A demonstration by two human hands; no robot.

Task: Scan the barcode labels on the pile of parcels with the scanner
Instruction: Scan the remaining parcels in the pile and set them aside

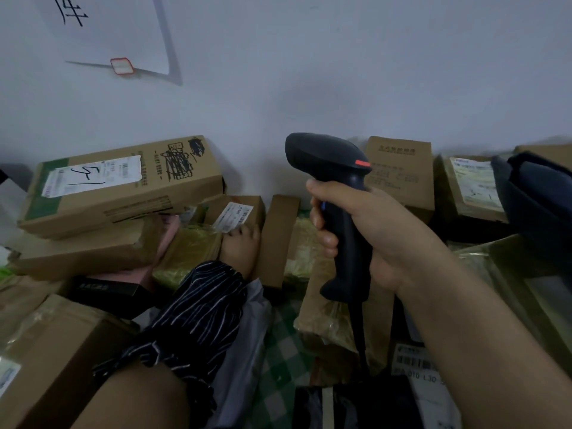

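Parcels fill the lower half of the head view, and the scanner [325, 156] stands upright over them just right of centre. The right hand [374, 230] has all its fingers closed round the black handle, and the cable [360, 335] hangs down toward 6 o'clock. The scanner's head faces away, toward the wall [309, 72], and I see no beam on any label. At about 8 o'clock from the scanner, the left hand [241, 249] comes out of a striped sleeve [198, 305]. Its fingertips lie on the near edge of a small box [250, 205], touching the lower end of its barcode label [236, 215]. Whether they grip the box or only press it, I cannot tell. At 10 o'clock a long carton [148, 193] lies on top of the pile, and at 2 o'clock sits another carton [464, 190]. Both have labels with handwriting on them. Nothing shows which parcels are already scanned. I judge the small box is the one in hand now, and many labels around are probably left.
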